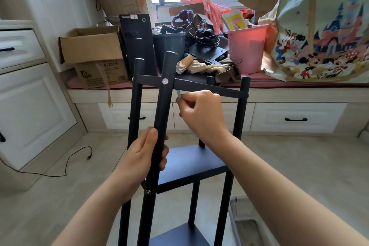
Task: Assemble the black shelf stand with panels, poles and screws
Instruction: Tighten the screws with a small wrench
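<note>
The black shelf stand (191, 163) stands upright on the floor in front of me, with three panels between its poles. My left hand (143, 152) grips the near front pole (162, 110) at mid height. A silver screw (165, 81) sits in that pole at the top panel (207, 87). A second screw (148, 192) shows lower on the same pole. My right hand (199, 112) pinches a small silver hex key (179, 94) just under the top panel's front edge, right of the pole.
A window bench (299, 94) behind the stand carries cardboard boxes (93, 54), a black computer tower (137, 46), a pink bucket (246, 50), cables and a cartoon-print bag (323, 36). White cabinets (30, 94) stand at left. A black cable (65, 164) lies on the floor.
</note>
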